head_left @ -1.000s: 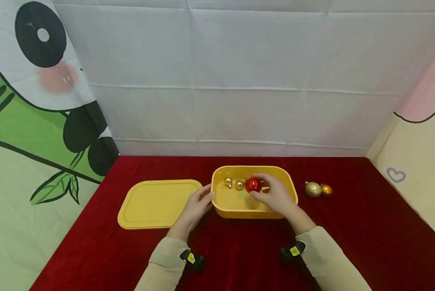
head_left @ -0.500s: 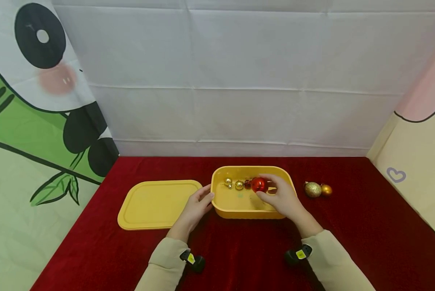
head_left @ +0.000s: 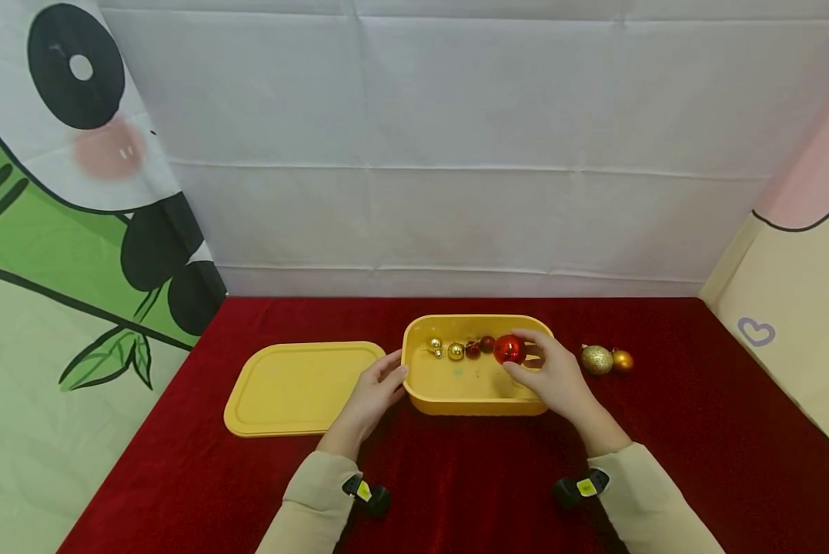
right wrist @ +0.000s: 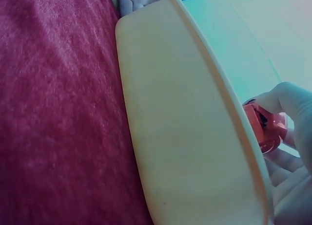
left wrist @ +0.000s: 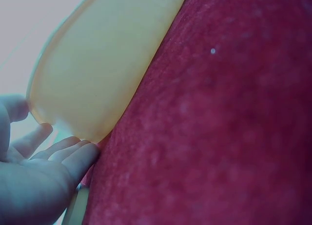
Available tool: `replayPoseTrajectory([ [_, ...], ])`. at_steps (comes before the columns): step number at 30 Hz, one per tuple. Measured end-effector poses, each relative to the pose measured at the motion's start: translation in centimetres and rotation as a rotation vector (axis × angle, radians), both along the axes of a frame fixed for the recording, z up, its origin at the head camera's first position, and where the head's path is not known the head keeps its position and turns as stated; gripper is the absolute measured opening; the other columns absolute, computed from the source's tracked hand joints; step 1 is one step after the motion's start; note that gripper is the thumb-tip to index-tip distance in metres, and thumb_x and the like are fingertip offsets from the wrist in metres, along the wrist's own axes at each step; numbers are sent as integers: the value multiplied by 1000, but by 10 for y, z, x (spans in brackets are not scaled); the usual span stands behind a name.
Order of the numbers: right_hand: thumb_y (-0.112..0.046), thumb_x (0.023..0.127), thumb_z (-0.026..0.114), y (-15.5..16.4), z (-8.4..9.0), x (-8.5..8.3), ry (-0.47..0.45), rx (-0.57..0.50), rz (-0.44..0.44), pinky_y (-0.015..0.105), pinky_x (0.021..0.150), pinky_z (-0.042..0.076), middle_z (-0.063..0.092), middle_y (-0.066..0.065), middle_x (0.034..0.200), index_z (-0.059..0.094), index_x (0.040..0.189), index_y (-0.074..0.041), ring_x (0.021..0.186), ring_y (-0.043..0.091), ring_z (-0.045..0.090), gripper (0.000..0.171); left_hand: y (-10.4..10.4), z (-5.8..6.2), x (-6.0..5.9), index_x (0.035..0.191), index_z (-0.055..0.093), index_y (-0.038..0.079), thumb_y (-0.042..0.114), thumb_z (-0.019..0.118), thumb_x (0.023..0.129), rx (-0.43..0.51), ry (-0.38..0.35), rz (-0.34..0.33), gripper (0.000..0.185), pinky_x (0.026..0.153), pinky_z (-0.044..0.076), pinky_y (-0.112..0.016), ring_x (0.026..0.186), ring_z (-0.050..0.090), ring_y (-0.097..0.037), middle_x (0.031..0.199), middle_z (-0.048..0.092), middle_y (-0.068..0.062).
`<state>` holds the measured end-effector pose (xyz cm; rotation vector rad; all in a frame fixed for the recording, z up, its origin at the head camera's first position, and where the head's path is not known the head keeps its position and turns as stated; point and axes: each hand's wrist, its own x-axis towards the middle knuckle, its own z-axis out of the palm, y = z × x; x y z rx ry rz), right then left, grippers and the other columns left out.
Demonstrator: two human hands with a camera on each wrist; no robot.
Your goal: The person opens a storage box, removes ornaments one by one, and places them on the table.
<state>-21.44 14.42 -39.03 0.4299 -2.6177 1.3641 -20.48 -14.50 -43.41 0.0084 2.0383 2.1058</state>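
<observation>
Since the earlier frame, the right hand (head_left: 556,377) has carried the red bauble (head_left: 508,349) toward the right end of the yellow box (head_left: 456,402), fingers pinching it. Left hand (head_left: 372,388) rests relaxed against the box's left wall. Steady the box; keep the pinch light.

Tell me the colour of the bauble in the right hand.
Shiny red bauble, clearest in the head view.

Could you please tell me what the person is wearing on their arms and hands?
Both hands are bare: the left hand and right hand wear no gloves or rings that show. Each arm is in a beige long sleeve reaching the wrist. Under each wrist sits a small black device with a yellow tag, the right one at.
</observation>
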Motion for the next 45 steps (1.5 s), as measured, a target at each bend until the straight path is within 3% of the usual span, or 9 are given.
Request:
replayPoseTrajectory([
  [7, -18, 81, 75, 10, 2, 3, 3, 14, -37, 43, 82, 56, 63, 18, 118, 56, 128, -6, 96, 33, 66, 52, 0, 1, -2, 146, 36, 9, 20, 47, 100, 1, -12, 11, 48, 109, 36, -49, 133, 41, -33, 148, 38, -18],
  [14, -14, 83, 73, 18, 6, 7, 7, -73, -22, 44, 86, 54, 61, 21, 119, 53, 128, 0, 104, 34, 62, 51, -1, 0, -1, 146, 35, 9, 19, 47, 100, 1, -8, 15, 48, 109, 36, -48, 133, 42, -32, 147, 39, -19],
  [26, -17, 84, 72, 34, 13, 9, 35, -36, -108, 13, 78, 51, 63, 19, 118, 53, 129, -3, 103, 28, 62, 52, -1, -1, -1, 145, 36, 8, 19, 48, 100, 1, -3, 20, 49, 108, 38, -48, 133, 42, -32, 147, 39, -18],
  [35, -15, 85, 71, 45, 14, 6, 42, -66, -131, 3, 75, 46, 61, 21, 120, 51, 131, -2, 89, -13, 51, 53, 0, -2, -1, 145, 36, 9, 18, 48, 99, 1, -2, 26, 49, 108, 38, -48, 133, 42, -31, 147, 40, -17],
  [45, -23, 86, 70, 57, 18, 7, 38, -52, -196, 1, 76, 43, 59, 19, 123, 50, 133, -4, 90, -13, 49, 55, 0, -4, -3, 146, 35, 8, 19, 48, 100, -11, -4, 22, 49, 108, 37, -49, 134, 41, -32, 147, 39, -18],
])
